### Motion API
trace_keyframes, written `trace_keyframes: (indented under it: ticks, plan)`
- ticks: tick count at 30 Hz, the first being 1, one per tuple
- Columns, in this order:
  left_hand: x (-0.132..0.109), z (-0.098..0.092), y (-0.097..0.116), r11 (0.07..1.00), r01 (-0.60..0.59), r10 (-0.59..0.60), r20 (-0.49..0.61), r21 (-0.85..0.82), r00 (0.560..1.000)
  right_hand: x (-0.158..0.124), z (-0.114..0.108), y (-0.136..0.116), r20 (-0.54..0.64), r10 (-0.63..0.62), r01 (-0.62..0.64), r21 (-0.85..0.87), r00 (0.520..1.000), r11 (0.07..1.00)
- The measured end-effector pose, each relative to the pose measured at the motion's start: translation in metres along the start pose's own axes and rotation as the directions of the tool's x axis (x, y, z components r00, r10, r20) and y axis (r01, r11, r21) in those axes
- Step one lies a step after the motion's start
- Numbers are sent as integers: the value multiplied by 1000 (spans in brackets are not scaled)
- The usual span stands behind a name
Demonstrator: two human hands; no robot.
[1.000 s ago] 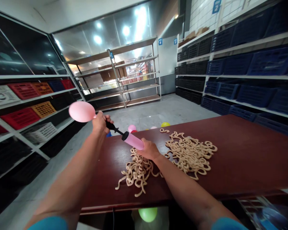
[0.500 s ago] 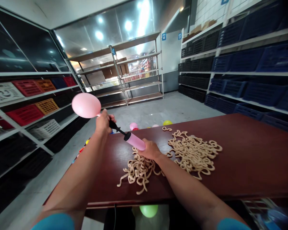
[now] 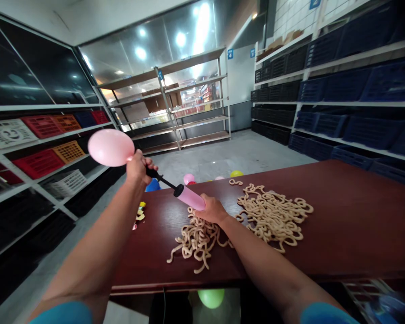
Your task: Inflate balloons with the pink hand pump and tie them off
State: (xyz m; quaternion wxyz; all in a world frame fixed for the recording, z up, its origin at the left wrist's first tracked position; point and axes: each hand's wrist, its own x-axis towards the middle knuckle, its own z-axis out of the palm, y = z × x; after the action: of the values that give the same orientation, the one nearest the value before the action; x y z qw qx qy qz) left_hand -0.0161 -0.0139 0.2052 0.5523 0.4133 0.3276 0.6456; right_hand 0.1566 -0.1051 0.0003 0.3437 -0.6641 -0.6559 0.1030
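My left hand (image 3: 137,167) grips the neck of a pink balloon (image 3: 110,147) where it sits on the black nozzle end of a hand pump. The balloon is partly inflated and points left, above the floor beside the table. My right hand (image 3: 212,210) is closed around the pink barrel of the pump (image 3: 189,197), held just above the dark wooden table (image 3: 351,225). Under and beside my right hand lie two heaps of limp beige balloons (image 3: 272,216), with the smaller heap (image 3: 196,240) nearer me.
Inflated balloons lie on the floor past the table's far edge: pink (image 3: 188,178), yellow (image 3: 235,173), blue (image 3: 152,185). A green balloon (image 3: 211,297) shows below the table's near edge. Shelving with red and orange crates (image 3: 43,127) lines the left, dark blue crates (image 3: 351,90) the right.
The pink balloon has grown a little and my left hand has shifted left and slightly up with it. My right hand on the pump barrel has stayed over the smaller heap.
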Motion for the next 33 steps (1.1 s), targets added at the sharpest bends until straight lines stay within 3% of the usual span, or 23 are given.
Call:
trace_keyframes:
  ticks: [3, 6, 9, 16, 20, 23, 30, 33]
  plan:
    - [10, -2, 27, 999, -31, 31, 0, -19, 1000, 2, 2, 2, 1, 23, -23, 16, 1000, 1000]
    - [12, -3, 29, 999, -39, 39, 0, -25, 999, 2, 5, 5, -6, 18, -18, -2, 1000, 1000]
    - [7, -1, 9, 999, -48, 48, -3, -17, 999, 0, 7, 8, -7, 4, -5, -42, 1000, 999]
    - [-17, 6, -62, 999, 45, -45, 8, 17, 999, -3, 7, 6, -35, -36, 33, -80, 999, 996]
    - [-24, 9, -77, 998, 67, -67, 2, 11, 998, -3, 5, 3, -27, -19, 16, -86, 999, 996]
    - [-17, 8, -59, 997, 70, -70, -14, 17, 997, -3, 1, 1, -31, -20, 18, -74, 999, 997]
    - [15, 2, 25, 1000, -1, 0, -34, -12, 999, 0, 0, -1, -14, 12, -12, -25, 1000, 1000]
    - [22, 0, 33, 1000, -10, 10, -14, 1, 1000, 0, 2, 0, -4, 22, -22, -42, 1000, 999]
